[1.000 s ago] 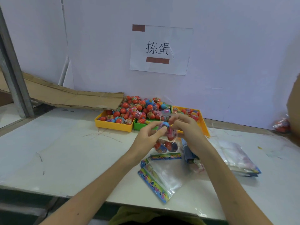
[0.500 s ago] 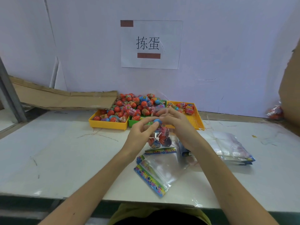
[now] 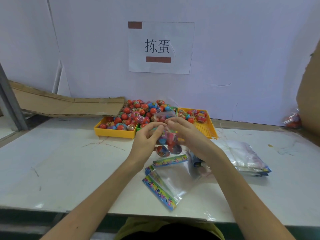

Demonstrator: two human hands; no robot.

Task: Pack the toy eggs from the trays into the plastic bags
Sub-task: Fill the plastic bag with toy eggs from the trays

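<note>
2 hands pinch bag mouth | left hand (image 3: 147,137), right hand (image 3: 187,134) | filled bag (image 3: 168,142) hangs below fingertips, long axis vertical

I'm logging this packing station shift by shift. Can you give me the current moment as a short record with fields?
left hand: pinches the top of the filled bag
right hand: pinches the same bag top
bag contents: several toy eggs, held above the table
left yellow tray: heaped with eggs
right yellow tray: only a few eggs at its far end
empty bags: flat on the table under the hands
bag stack: to the right
</note>
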